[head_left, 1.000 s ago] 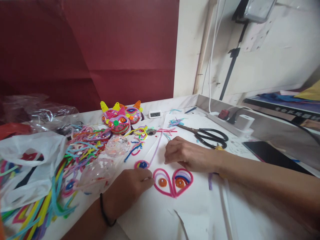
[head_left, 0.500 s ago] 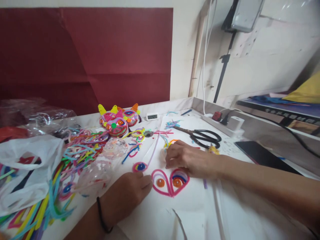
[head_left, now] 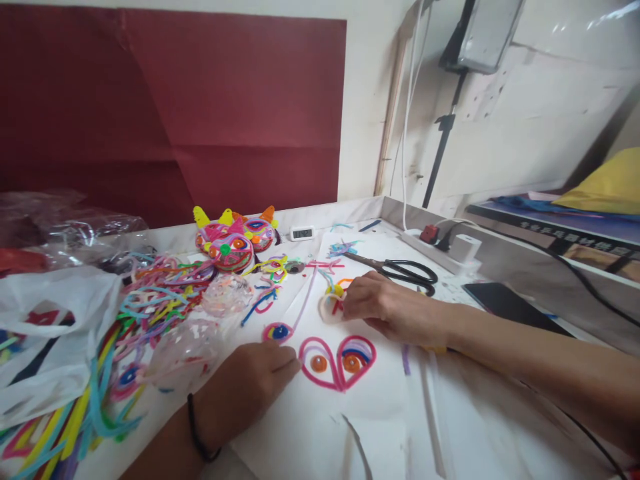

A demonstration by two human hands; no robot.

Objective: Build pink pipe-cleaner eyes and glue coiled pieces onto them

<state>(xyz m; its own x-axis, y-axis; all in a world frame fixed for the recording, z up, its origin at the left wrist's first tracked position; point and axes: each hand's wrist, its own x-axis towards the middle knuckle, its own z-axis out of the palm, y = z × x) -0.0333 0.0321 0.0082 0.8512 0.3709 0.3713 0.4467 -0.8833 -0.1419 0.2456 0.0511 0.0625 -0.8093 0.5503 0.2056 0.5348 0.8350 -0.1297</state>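
Two teardrop eye shapes of pink pipe cleaner lie side by side on white paper (head_left: 370,413): the left eye shape (head_left: 319,364) and the right eye shape (head_left: 354,363), each with an orange round centre. My left hand (head_left: 263,377) rests beside the left one, fingers closed together, fingertips at its outer edge; whether they grip anything is hidden. Beyond the shapes, my right hand (head_left: 377,303) is at a small pale dish (head_left: 327,308) with red bits in it. Its fingers are bent and pinched, and their contents cannot be made out. A smaller blue-centred eye (head_left: 278,332) lies near my left knuckles.
Black-handled scissors (head_left: 410,270) lie behind my right hand. Loose pipe cleaners (head_left: 160,293) and a white plastic bag (head_left: 55,333) cover the left side. Decorated animal faces (head_left: 233,243), a small digital clock (head_left: 301,233), a power strip (head_left: 440,252) and a dark phone (head_left: 510,307) stand or lie around.
My right hand has moved back from above the right eye shape, showing more of that shape and of the pale dish. My left hand stays beside the left shape. The view has shifted slightly.
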